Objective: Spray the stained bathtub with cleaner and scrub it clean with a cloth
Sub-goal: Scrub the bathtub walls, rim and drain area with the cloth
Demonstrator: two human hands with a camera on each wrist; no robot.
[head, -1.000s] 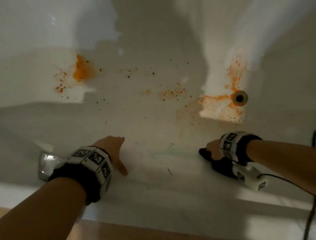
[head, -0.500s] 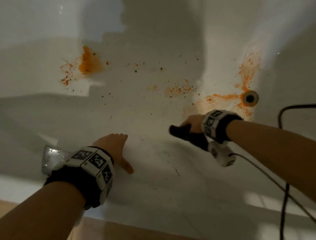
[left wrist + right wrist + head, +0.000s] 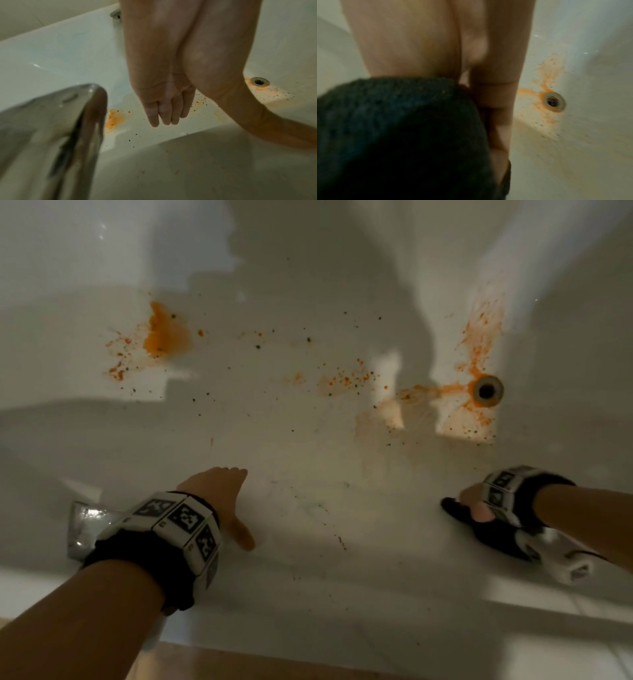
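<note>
The white bathtub [image 3: 308,440] carries an orange blotch [image 3: 166,332] at the far left, orange specks [image 3: 346,380] mid-floor and orange streaks round the drain [image 3: 486,391]. My right hand [image 3: 474,501] grips a dark cloth [image 3: 479,527] and presses it on the tub's near wall at the right, below the drain. In the right wrist view the dark cloth [image 3: 393,135] fills the lower left, with the drain [image 3: 553,102] beyond the fingers. My left hand [image 3: 219,494] lies flat on the near wall, fingers straight, thumb out. It holds nothing [image 3: 164,108].
A chrome tap spout [image 3: 85,527] juts over the tub's near rim beside my left wrist; it looms large in the left wrist view [image 3: 51,135]. A second chrome fitting [image 3: 115,13] sits on the far rim. Wooden floor [image 3: 239,666] shows below the tub's edge.
My right hand swept the cloth left and up towards mid-tub, then back right and down to the near wall. The left hand stayed planted.
</note>
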